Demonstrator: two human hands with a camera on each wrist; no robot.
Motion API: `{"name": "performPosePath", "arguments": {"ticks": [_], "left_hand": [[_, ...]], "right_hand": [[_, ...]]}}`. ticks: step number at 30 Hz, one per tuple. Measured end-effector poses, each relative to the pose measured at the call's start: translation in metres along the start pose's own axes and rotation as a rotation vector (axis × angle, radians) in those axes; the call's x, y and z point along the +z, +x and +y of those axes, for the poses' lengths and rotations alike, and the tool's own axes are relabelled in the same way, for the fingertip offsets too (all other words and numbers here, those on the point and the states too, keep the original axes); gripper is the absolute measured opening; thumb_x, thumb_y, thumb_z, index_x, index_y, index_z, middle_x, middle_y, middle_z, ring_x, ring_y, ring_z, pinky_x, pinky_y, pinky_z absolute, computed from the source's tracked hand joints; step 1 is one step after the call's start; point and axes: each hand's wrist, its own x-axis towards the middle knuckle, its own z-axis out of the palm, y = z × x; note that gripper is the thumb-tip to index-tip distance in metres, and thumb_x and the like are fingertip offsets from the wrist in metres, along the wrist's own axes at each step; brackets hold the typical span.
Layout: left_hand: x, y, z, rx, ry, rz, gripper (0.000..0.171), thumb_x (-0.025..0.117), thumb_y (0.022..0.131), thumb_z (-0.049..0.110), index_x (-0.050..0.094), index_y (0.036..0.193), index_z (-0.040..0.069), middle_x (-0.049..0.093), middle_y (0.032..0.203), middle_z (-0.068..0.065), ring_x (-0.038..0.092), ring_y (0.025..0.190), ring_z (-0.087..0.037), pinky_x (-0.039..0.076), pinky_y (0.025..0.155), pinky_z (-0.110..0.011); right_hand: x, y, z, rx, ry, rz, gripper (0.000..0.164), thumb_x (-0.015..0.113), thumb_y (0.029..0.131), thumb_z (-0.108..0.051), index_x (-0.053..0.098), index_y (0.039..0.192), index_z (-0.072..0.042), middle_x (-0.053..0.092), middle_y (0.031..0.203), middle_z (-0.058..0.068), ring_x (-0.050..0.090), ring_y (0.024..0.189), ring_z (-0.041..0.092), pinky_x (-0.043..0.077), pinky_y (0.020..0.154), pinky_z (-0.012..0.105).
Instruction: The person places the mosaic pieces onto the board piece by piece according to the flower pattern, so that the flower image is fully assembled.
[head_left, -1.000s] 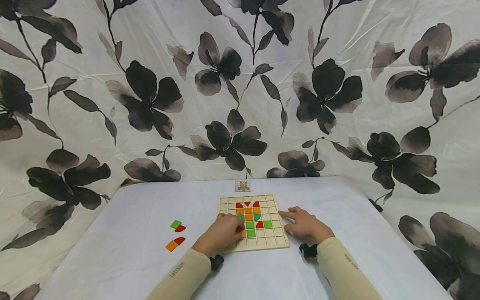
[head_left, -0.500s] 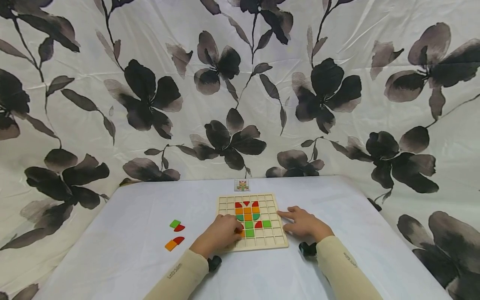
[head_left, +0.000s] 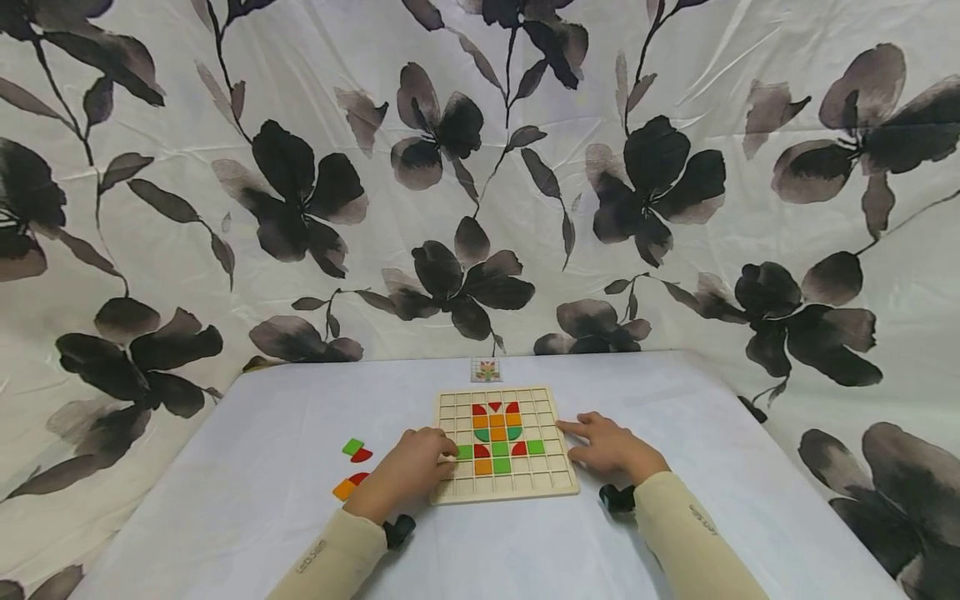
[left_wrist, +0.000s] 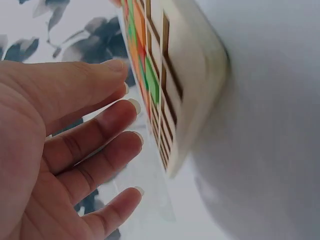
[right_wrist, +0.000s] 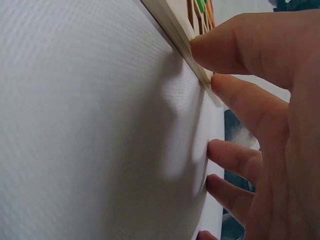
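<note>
A wooden grid board [head_left: 538, 483] lies on the table, its middle cells filled with red, orange and green tiles. Over its left edge is my left hand [head_left: 408, 467], its fingers loosely bent and nothing between them in the left wrist view. Just past those fingertips a light green square tile [head_left: 465, 452] sits in a cell, with a red quarter-round tile [head_left: 482, 450] beside it and an orange square tile [head_left: 483, 467] below that. My right hand [head_left: 611, 446] rests at the board's right side; thumb and index fingertip touch the edge in the right wrist view, other fingertips on the cloth.
Left of the board lie loose tiles: a green square [head_left: 352, 447] with a red piece [head_left: 362, 455], and an orange square [head_left: 344, 489] with another red piece [head_left: 360, 477]. A small pattern card [head_left: 486, 370] lies behind the board. A floral curtain [head_left: 480, 167] hangs behind the table.
My left hand has let go over the lower left cells and drawn back leftward, uncovering the orange, red and green tiles there. The right hand has stayed at the board's edge.
</note>
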Motion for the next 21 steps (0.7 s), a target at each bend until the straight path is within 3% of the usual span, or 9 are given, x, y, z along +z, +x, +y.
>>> {"name": "performPosePath", "arguments": {"ticks": [12,21], "left_hand": [[-0.016,-0.031,-0.039,-0.073,0.109,0.094,0.013,0.073,0.084,0.013,0.074,0.096,0.011,0.067,0.086,0.003,0.061,0.088,-0.018,0.045,0.084,-0.044],[-0.025,-0.054,-0.073,-0.120,0.124,0.088,0.012,0.073,0.083,0.017,0.073,0.094,0.011,0.064,0.083,0.004,0.058,0.081,-0.015,0.044,0.078,-0.044]], "right_hand": [[0.000,-0.002,-0.003,0.003,-0.002,0.006,0.056,0.056,0.090,-0.034,0.045,0.145,-0.029,0.038,0.151,0.016,0.037,0.136,0.042,0.029,0.103,0.071],[0.001,-0.002,-0.003,-0.005,-0.003,0.011,0.056,0.055,0.090,-0.035,0.045,0.145,-0.029,0.038,0.150,0.016,0.038,0.136,0.043,0.029,0.103,0.072]]}}
